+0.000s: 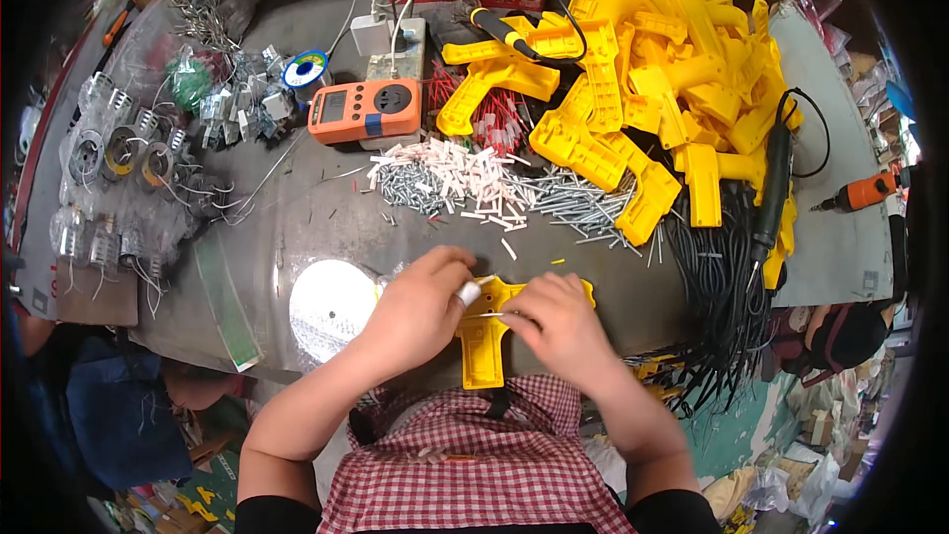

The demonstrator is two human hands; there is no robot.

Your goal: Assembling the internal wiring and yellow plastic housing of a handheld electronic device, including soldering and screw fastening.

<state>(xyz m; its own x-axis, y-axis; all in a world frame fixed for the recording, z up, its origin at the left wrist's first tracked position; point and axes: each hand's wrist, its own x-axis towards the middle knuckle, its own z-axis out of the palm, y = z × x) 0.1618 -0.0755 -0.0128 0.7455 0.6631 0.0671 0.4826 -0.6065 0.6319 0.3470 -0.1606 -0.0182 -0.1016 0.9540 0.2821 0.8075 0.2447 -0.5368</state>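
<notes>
A yellow gun-shaped plastic housing half (482,361) lies in front of me with its ribbed inner side up and its handle pointing toward me. My left hand (420,307) is closed over its left end, and what its curled fingers grip is hidden. A white wrap or sleeve (469,293) shows at one of those fingers. Over the housing's right part, my right hand (561,321) pinches a thin silvery rod or wire (485,315), which runs left across the housing toward my left hand.
Beyond my hands lie heaps of white sleeves (474,178), screws (583,200) and yellow housings (692,79). An orange meter (366,111) and solder spool (305,69) stand far left. Black cables (720,277) hang at right near a black-handled tool (776,178). A white disc (331,309) sits left.
</notes>
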